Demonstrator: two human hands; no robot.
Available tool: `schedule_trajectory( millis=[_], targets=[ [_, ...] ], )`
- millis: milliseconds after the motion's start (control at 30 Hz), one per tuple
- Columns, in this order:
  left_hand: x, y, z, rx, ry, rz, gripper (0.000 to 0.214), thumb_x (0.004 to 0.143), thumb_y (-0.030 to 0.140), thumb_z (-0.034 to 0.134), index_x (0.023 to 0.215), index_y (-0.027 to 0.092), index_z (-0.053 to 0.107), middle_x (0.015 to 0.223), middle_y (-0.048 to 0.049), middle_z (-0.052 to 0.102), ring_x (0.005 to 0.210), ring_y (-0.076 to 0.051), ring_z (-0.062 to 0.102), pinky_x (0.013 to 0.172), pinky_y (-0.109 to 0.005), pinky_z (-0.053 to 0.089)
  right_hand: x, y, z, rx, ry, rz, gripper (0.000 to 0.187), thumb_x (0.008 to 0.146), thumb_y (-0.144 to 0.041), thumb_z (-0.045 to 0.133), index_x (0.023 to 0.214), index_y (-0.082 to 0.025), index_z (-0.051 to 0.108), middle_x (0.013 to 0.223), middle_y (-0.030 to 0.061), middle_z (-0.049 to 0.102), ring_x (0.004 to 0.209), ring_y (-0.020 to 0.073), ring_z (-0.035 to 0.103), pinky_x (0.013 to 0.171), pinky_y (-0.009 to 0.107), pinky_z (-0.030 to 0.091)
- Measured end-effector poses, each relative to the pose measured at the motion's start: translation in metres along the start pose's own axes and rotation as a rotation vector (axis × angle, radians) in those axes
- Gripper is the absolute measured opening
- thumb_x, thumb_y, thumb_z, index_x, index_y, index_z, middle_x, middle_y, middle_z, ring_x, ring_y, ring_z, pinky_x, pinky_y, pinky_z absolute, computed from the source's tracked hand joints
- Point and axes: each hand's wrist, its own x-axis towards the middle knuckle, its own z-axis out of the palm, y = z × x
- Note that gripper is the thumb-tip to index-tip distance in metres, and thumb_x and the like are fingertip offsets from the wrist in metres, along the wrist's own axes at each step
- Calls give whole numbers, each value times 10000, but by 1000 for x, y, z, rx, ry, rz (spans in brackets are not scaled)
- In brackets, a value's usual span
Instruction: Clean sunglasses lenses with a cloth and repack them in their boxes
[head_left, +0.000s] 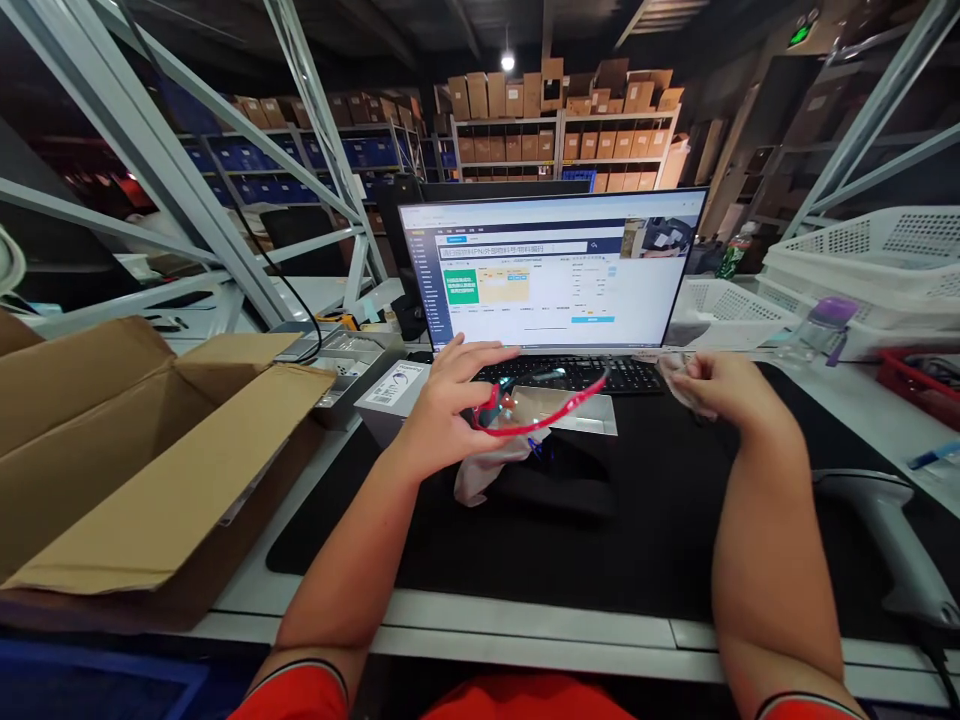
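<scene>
From my head, I see my left hand gripping red-framed glasses over the black mat, my right hand pinching a clear wrapper, an open carton at left, and a red basket holding dark items

The screen shows Chinese text including "物料PN/外部物料号/物料编码"; print on the white box is too small to read.
</scene>
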Motion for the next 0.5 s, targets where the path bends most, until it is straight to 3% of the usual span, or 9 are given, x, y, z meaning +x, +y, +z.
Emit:
schedule_trajectory(
  millis=[100, 167, 233, 333, 400, 500],
  targets=[
    [-2, -1, 8, -64, 197, -212, 118, 737, 278, 810, 825, 223, 754, 1280, -90, 718, 1225, -290, 634, 1122, -534, 430, 9, -4, 11, -226, -79, 125, 206, 744, -272, 739, 662, -207, 561, 627, 40, 641, 584, 172, 574, 543, 286, 379],
    [-4, -1, 15, -189, 357, -386, 124, 751, 269, 805, 863, 226, 776, 1203, -79, 747, 1184, -278, 653, 1053, -471, 489, 5, -17, 13, -246, -59, 107, 143, 746, -272, 747, 716, -194, 630, 708, 60, 678, 650, 192, 591, 570, 294, 379],
    [-6, -2, 22, -377, 490, -532, 90, 779, 277, 791, 853, 226, 785, 1135, -63, 768, 1140, -260, 677, 1017, -421, 512, -7, -36, 12, -200, -19, -10, 86, 807, -278, 706, 793, -200, 673, 780, 55, 707, 703, 198, 617, 611, 296, 397],
    [-6, -3, 30, -618, 614, -628, 74, 810, 290, 764, 817, 220, 786, 1051, -45, 788, 1069, -225, 707, 1004, -367, 525, -28, -68, 19, -8, -50, -322, 71, 865, -240, 654, 880, -208, 715, 924, 45, 757, 835, 199, 675, 730, 284, 457],
    [-5, -3, 32, -665, 670, -656, 77, 806, 286, 757, 812, 214, 784, 1016, -40, 792, 1052, -213, 712, 1012, -352, 527, -34, -85, 36, 23, -178, -432, 160, 897, -185, 593, 953, -197, 741, 1048, 60, 771, 950, 208, 692, 824, 278, 472],
    [-3, -5, 32, -647, 731, -669, 76, 791, 278, 751, 799, 205, 771, 1005, -41, 785, 1053, -216, 713, 1005, -352, 538, -26, -97, 77, -116, -465, -389, 326, 993, -207, 450, 1107, -151, 751, 1181, 122, 753, 1098, 247, 678, 925, 295, 461]
  ],
)
